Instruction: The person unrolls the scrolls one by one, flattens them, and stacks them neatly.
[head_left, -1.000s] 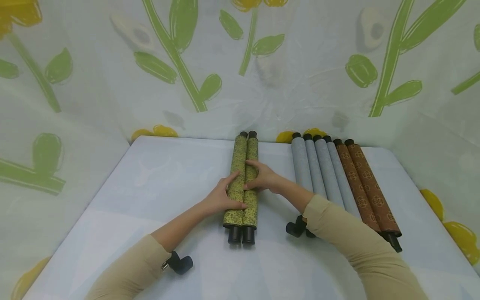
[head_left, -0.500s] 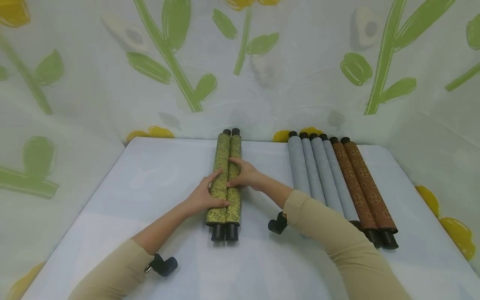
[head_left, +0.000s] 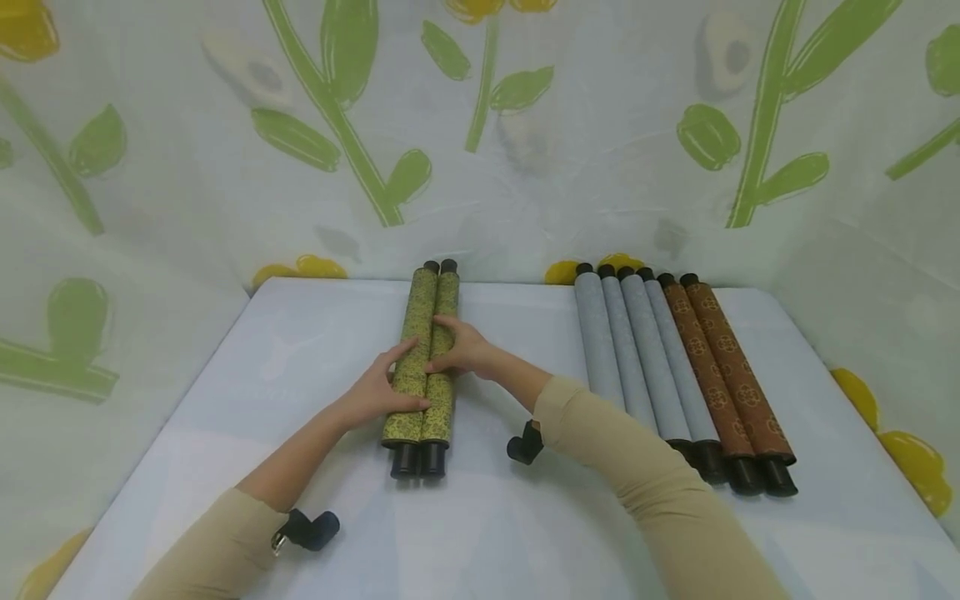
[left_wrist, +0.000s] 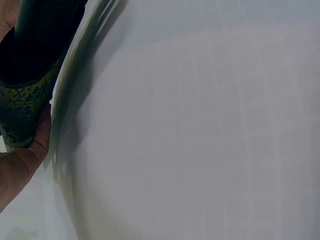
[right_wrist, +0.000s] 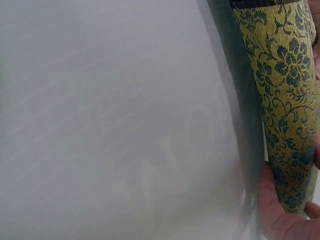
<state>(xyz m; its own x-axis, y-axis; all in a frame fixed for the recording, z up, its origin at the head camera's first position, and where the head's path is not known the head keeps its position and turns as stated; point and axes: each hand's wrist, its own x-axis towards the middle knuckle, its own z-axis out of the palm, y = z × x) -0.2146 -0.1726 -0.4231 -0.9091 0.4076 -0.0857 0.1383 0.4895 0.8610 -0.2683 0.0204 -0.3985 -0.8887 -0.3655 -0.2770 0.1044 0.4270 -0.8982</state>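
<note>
Rolls [head_left: 411, 375], 2 patterned yellow-green ones, are lying side by side left of the surface's [head_left: 480, 533] middle, their far ends reaching its far edge. A wide gap is separating them from 4 grey rolls [head_left: 654, 358] and 2 brown rolls [head_left: 707, 375] at right; more room is stretching leftward. The left hand [head_left: 372, 398] is gripping the left roll, the right hand [head_left: 463, 348] the right, thumbs nearer, fingers farther.
</note>
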